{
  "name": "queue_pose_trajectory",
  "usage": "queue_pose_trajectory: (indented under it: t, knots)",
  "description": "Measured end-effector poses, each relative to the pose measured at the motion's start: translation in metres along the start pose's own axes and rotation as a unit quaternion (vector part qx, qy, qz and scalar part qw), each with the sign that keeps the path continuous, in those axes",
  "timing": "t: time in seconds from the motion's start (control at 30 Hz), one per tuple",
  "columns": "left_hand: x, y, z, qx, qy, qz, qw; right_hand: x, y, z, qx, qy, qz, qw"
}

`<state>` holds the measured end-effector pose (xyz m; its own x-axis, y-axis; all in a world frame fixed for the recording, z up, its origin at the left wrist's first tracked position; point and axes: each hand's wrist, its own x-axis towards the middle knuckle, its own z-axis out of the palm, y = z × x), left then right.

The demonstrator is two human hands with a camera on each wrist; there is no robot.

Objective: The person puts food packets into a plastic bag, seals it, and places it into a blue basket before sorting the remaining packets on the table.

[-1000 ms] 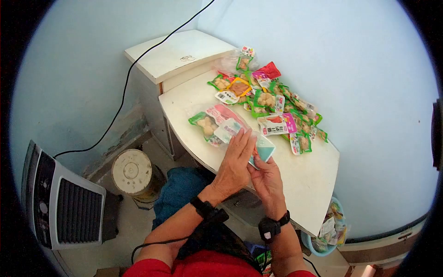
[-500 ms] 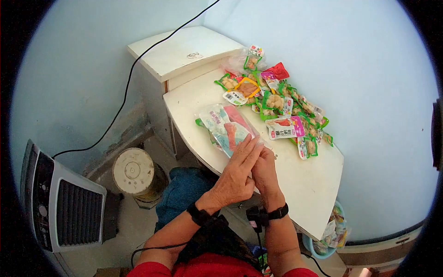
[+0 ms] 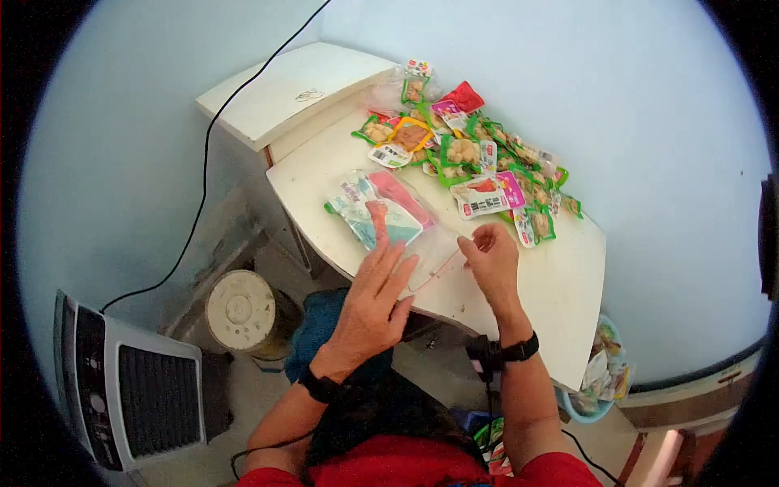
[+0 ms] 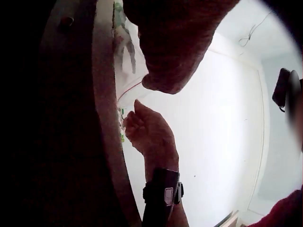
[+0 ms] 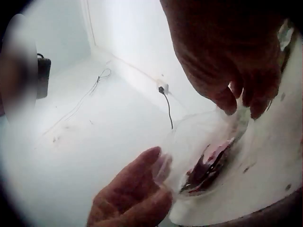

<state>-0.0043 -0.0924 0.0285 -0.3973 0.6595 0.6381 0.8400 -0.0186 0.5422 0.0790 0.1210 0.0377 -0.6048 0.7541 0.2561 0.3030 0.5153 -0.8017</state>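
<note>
My left hand (image 3: pixel 369 304) lies with fingers straight, slightly spread, touching the clear bag (image 3: pixel 398 221); I can't tell whether its thumb pinches it. My right hand (image 3: pixel 495 264) has curled fingers pinching the bag's edge. Half a second ago the hands were together; now they're apart, with the red-lined end showing between them.

The bag lies on the white table (image 3: pixel 552 312), the near edge passing under my left hand. I've got room rightward, where the tabletop runs on; the snack packets (image 3: pixel 479 158) crowd the far side. Only the right wrist view shows me a wall plug (image 5: pixel 162 89).
</note>
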Motion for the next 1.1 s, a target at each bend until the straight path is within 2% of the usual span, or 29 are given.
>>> queue_pose_trajectory:
  t: [0.1,0.13,0.23,0.33,0.43,0.63,0.73,0.93,1.03,1.07,1.1]
  knots:
    - [-0.006,-0.006,0.0,0.066,-0.011,0.005,0.998,0.008,0.016,0.008,-0.044,0.071,-0.115,0.99]
    - [-0.007,-0.006,0.001,0.079,-0.012,0.004,0.997,0.009,0.015,0.004,-0.055,0.007,-0.1,0.993]
    - [-0.003,-0.003,0.003,0.103,-0.009,0.001,0.995,0.01,0.006,0.005,-0.06,-0.075,-0.048,0.994]
    - [-0.002,-0.009,0.006,0.135,-0.004,0.027,0.99,0.016,0.018,0.012,-0.014,-0.09,-0.045,0.995]
    - [-0.004,-0.015,0.01,0.133,0.007,0.029,0.991,0.013,0.011,0.008,0.142,-0.124,0.091,0.978]
    - [-0.004,-0.012,0.002,0.118,0.023,0.025,0.992,0.011,0.022,0.001,0.2,-0.147,0.067,0.966]
    - [-0.005,-0.011,-0.005,0.093,0.026,0.021,0.995,0.007,0.029,-0.002,0.114,-0.142,-0.06,0.981]
    - [0.004,0.002,-0.024,0.002,0.089,-0.036,0.995,-0.002,0.008,-0.01,-0.023,-0.036,-0.246,0.968]
    - [0.011,0.007,-0.046,-0.1,0.148,-0.093,0.98,-0.004,-0.03,-0.028,-0.008,-0.023,-0.274,0.961]
    - [0.012,0.009,-0.057,-0.144,0.169,-0.115,0.968,-0.006,-0.044,-0.032,0.028,0.009,-0.317,0.948]
    - [0.016,0.018,-0.07,-0.175,0.178,-0.126,0.96,-0.012,-0.066,-0.042,0.067,0.005,-0.321,0.945]
